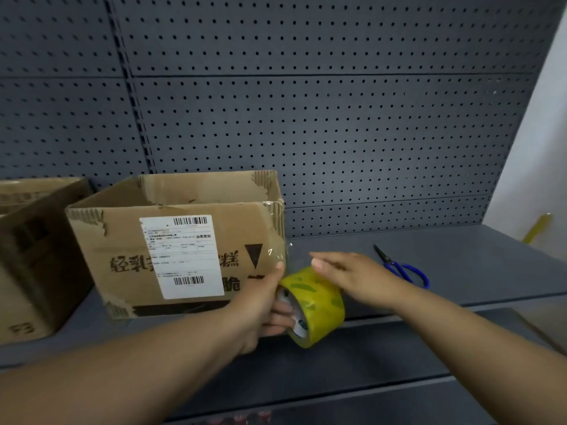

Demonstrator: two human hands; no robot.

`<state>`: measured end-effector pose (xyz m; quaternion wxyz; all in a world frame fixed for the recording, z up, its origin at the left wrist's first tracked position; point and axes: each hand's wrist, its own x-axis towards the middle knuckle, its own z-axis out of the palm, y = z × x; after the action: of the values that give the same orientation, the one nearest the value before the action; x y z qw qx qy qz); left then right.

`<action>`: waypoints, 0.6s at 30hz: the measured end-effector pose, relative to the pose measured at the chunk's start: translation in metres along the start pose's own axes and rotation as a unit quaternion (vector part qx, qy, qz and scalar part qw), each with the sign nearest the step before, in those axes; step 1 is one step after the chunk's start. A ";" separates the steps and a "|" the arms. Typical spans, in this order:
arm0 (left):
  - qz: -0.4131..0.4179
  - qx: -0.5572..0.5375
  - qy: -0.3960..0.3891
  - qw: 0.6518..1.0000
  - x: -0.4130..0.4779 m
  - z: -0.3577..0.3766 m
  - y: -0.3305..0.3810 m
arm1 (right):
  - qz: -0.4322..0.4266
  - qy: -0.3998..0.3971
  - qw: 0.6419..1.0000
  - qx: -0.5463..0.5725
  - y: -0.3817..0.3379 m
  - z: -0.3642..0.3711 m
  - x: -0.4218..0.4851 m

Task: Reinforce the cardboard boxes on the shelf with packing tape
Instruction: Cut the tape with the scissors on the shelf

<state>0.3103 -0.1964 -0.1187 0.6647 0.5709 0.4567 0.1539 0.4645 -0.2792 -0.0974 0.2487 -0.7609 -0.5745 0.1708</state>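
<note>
While left hand (260,303) grips tape roll (319,302) at box (122,240) corner, taping's underway.
Right hand (349,273) flat, unclenched; scissors (402,268) likely next.

- The cardboard box (171,246) stands upright on the shelf (460,256). It is open at the top and torn at its corners. A white barcode label is stuck on its front, and clear tape shines over its right front edge.
- A second box (33,256) stands just left of it, partly out of view.
- The roll of tape (316,305), yellowish and see-through, is held on edge by the left hand (260,305) just beside the first box's lower right corner.
</note>
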 end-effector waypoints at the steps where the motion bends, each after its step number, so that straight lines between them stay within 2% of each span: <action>1: -0.003 -0.021 -0.006 1.000 0.003 0.003 0.000 | 0.018 0.048 0.999 0.001 0.012 -0.005 0.007; 3: 0.003 -0.080 -0.004 0.997 0.005 0.010 0.001 | 0.118 0.113 0.984 -0.071 0.041 -0.014 0.023; 4: 0.006 -0.108 -0.005 0.994 0.005 0.013 0.001 | 0.190 0.107 0.969 -0.118 0.059 -0.018 0.031; 6: 0.016 -0.143 -0.003 0.990 0.005 0.017 0.002 | 0.308 0.027 0.928 -0.209 0.091 -0.020 0.045; 8: 0.030 -0.159 0.006 0.987 0.006 0.020 0.000 | 0.357 -0.055 0.893 -0.269 0.120 -0.016 0.058; 10: 0.040 -0.168 0.006 0.985 0.006 0.022 -0.001 | 0.361 -0.073 0.885 -0.284 0.131 -0.011 0.063; 14: 0.042 -0.184 -0.004 0.982 0.009 0.021 -0.003 | 0.342 -0.039 0.896 -0.281 0.120 -0.012 0.060; 16: 0.045 -0.193 -0.014 0.980 0.010 0.021 -0.004 | 0.296 -0.043 0.914 -0.274 0.109 -0.018 0.058; 18: 0.048 -0.208 -0.033 0.976 0.009 0.021 -0.006 | 0.239 -0.013 0.951 -0.197 0.101 -0.026 0.058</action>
<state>0.3296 -0.2050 -0.1291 0.7751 0.4465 0.3649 0.2583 0.5743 -0.2501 -0.1325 0.0377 -0.9075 -0.4012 0.1184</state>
